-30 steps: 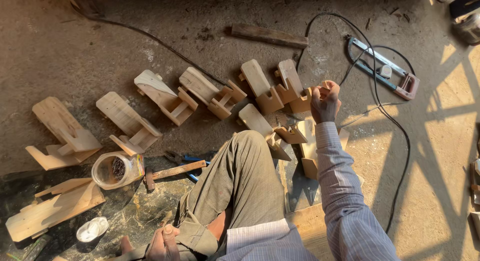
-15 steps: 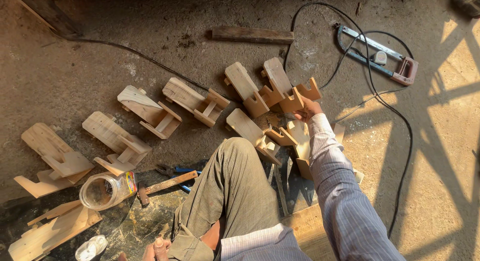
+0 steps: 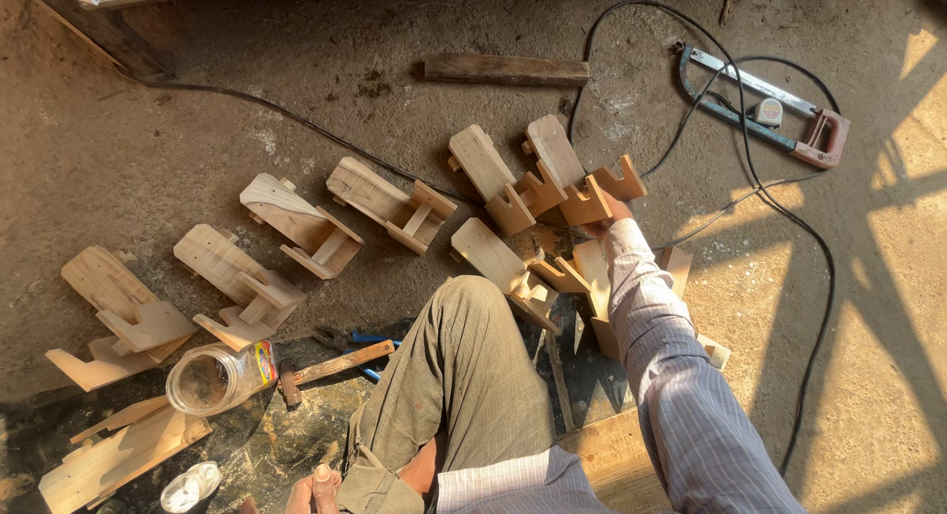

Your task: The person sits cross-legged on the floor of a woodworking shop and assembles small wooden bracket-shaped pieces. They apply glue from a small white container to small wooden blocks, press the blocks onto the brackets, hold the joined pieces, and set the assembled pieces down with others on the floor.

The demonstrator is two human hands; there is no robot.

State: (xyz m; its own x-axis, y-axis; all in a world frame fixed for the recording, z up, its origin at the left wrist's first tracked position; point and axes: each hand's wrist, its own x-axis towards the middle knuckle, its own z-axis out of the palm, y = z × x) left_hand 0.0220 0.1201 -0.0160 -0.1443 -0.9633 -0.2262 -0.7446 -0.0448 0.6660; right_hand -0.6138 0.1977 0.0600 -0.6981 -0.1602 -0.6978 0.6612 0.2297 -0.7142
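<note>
My right hand (image 3: 614,214) reaches forward past my knee (image 3: 473,356) into a cluster of pale wooden stands. It grips one small notched wooden stand (image 3: 590,196), which covers most of the fingers. Two more stands (image 3: 493,177) lean just to its left, and another stand (image 3: 505,267) lies beside my knee. My left hand (image 3: 314,488) shows only at the bottom edge, resting by my trouser leg; its grip is hidden.
Several more wooden stands (image 3: 296,226) lie in a row on the dirt floor to the left. A clear jar (image 3: 212,376) and a hammer (image 3: 333,366) are near my knee. A hacksaw (image 3: 760,105), a black cable (image 3: 804,277) and a wooden strip (image 3: 505,70) lie beyond.
My right hand has come down from a raised fist to the cluster of stands and settled on one. The view has shifted a little to the left.
</note>
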